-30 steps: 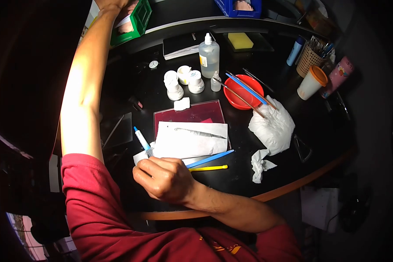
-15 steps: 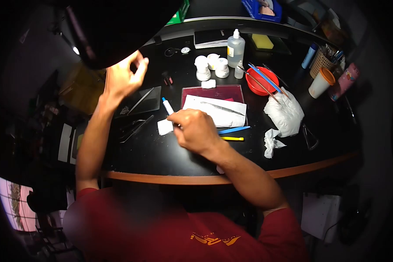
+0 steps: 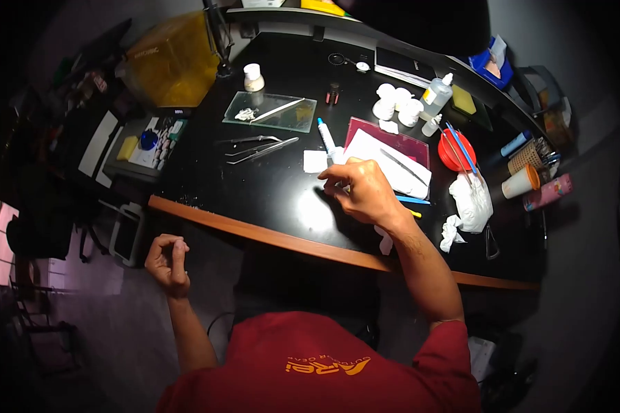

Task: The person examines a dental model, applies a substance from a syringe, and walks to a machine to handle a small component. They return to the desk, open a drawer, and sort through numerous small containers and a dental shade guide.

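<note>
My right hand rests over the black table and grips a white syringe with a blue tip, which points up and to the left. A white paper sheet with a metal tool lies just right of it on a red mat. A small white square lies to the syringe's left. My left hand hangs below the table's wooden edge with curled fingers and nothing visible in it.
A glass slab with a spatula, tweezers, several white jars, a clear bottle, a red bowl with brushes, crumpled tissue and an orange-lidded cup sit on the table. A yellow bag stands far left.
The view swung and pulled back. My left hand dropped from above the table to below its front edge. My right hand stayed on the syringe.
</note>
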The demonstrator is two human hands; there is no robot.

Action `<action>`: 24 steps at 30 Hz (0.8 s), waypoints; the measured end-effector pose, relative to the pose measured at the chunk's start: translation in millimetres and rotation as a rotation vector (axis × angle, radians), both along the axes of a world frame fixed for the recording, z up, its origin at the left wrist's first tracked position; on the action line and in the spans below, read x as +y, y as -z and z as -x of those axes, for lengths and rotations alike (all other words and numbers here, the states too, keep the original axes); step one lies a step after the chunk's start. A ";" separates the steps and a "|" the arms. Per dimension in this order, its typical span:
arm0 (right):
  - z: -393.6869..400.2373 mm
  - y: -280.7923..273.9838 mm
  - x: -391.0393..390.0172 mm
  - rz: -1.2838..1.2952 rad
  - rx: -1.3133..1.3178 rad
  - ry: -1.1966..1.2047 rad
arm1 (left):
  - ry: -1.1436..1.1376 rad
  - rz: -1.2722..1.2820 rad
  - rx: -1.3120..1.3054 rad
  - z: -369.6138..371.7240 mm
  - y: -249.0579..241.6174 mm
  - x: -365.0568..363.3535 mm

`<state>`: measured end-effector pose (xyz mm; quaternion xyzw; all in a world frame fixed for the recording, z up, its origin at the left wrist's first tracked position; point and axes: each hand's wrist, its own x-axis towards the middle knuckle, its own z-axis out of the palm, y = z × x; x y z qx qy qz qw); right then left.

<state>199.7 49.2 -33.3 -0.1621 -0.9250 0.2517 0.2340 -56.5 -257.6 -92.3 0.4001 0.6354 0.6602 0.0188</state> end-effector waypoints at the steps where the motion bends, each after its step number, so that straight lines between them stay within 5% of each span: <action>1: 2.3 -1.6 -2.1 -0.039 -0.031 -0.022 | -0.019 0.011 -0.020 2.8 5.5 -6.1; 12: 10.0 9.6 -25.8 -0.285 -0.153 0.034 | -0.015 0.044 0.296 8.4 -17.8 40.5; 20: -7.8 -8.8 -39.8 -0.114 -0.070 0.173 | -0.008 0.006 0.318 9.6 -19.0 30.6; 24: -40.0 -53.5 -74.1 -0.068 -0.031 0.228 | -0.110 -0.031 0.104 40.6 20.8 -5.7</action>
